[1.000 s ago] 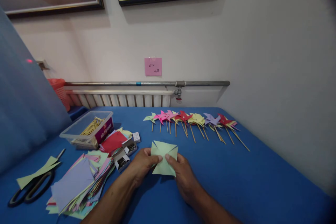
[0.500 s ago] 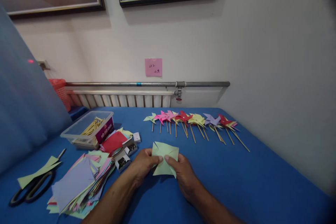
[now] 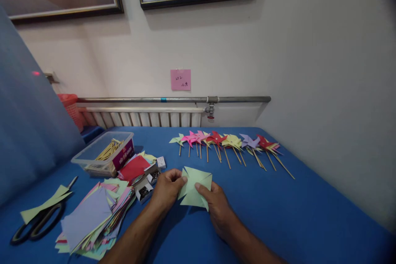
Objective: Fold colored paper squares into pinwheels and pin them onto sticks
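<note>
Hands (image 3: 192,198) on green paper square (image 3: 194,192) near pinwheels (image 3: 229,142)

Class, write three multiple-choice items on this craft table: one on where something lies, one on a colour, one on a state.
1. Where do the scissors lie?
A. at the table's left edge
B. among the finished pinwheels
C. inside the clear box

2. What colour is the paper square in the hands?
A. red
B. light green
C. purple

3. How is the paper square held?
A. by the left hand alone
B. lying untouched
C. pinched by both the left hand and the right hand

Answers: 1 A, the scissors sit far left on a paper strip; 2 B, it is pale green; 3 C, fingers of both hands grip it.
</note>
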`<state>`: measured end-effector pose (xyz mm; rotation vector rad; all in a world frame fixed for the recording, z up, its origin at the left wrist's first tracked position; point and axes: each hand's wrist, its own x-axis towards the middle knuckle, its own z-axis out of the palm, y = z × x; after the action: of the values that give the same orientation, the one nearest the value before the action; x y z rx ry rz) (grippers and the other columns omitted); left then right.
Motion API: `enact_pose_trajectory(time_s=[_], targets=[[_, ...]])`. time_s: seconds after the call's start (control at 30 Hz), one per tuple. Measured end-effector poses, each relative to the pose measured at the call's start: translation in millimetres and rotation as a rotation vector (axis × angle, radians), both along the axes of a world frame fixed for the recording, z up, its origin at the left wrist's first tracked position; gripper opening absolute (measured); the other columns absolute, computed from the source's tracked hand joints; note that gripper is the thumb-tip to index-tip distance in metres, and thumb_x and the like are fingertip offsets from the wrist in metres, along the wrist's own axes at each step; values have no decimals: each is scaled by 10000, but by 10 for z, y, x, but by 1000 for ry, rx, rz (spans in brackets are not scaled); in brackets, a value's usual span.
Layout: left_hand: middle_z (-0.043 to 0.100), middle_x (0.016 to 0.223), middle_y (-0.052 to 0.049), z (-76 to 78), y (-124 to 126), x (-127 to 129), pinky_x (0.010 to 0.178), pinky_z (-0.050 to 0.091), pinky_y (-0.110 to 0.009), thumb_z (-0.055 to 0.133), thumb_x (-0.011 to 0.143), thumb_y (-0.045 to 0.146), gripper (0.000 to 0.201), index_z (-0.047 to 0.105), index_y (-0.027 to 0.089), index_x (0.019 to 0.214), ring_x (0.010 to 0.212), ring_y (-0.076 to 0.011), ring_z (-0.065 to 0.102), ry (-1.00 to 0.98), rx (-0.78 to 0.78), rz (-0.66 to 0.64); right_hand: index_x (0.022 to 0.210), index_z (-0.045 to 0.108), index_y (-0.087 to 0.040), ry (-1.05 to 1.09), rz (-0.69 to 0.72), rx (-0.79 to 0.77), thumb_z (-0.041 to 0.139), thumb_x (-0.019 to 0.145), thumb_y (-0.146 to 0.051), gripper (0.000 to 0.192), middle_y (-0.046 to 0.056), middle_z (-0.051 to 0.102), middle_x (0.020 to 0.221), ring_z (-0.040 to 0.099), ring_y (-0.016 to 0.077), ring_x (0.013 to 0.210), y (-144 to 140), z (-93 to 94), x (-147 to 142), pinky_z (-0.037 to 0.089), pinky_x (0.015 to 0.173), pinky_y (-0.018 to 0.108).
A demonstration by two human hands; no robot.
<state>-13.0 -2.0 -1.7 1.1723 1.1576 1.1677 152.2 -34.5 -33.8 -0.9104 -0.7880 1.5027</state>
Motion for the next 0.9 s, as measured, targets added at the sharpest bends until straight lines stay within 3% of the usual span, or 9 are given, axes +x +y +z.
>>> enact_pose_trajectory(time_s=[0.33,0.47,0.9], targets=[[598,555,21,6,7,-24,545,328,-258,922,578,564,462,670,182,640,521,-117,455,3,-26,10,1066,841,-135,2,66,40,960,760,-605,573,117,870,940,819,307,853,-16,27,2,651,845,420],[588,539,26,16,2,-22,535,300,-256,928,575,616,509,687,177,667,499,-111,433,-1,-58,4,1052,844,-143,-27,35,33,990,719,-602,585,112,869,942,817,304,843,-14,8,-1,659,824,415],[617,574,2,8,6,-62,567,357,-268,922,653,653,544,674,170,678,524,-130,502,-237,-94,-56,1061,850,-142,-37,17,39,995,726,-590,578,130,874,955,832,327,890,-12,-30,16,668,844,428]])
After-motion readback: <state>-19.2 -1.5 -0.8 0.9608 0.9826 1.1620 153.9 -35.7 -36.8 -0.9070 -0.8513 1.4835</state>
